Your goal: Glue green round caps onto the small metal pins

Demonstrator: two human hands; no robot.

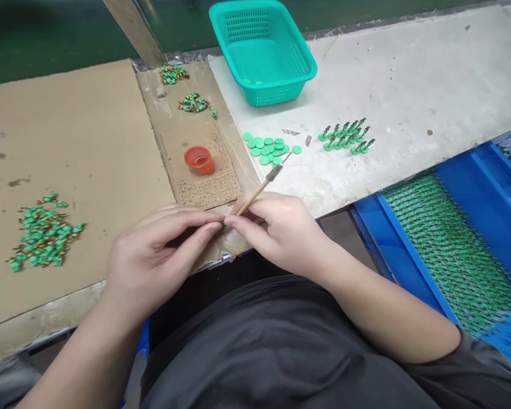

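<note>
Small green piece [225,226] sits in the pinched fingertips of the left hand [151,250], right hand [279,230] just beside it, about equally near, grasping a wooden-handled tool [254,197] slanting forward-right; piece's long axis cannot be told, being mostly hidden.

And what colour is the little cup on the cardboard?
The little cup is orange-red; it shows best in the head view.

Green piece [226,226] at table [409,102] front edge mostly hidden by left hand [153,250] and right hand [281,230]; blue tray [485,193] cut off, picture right.
</note>
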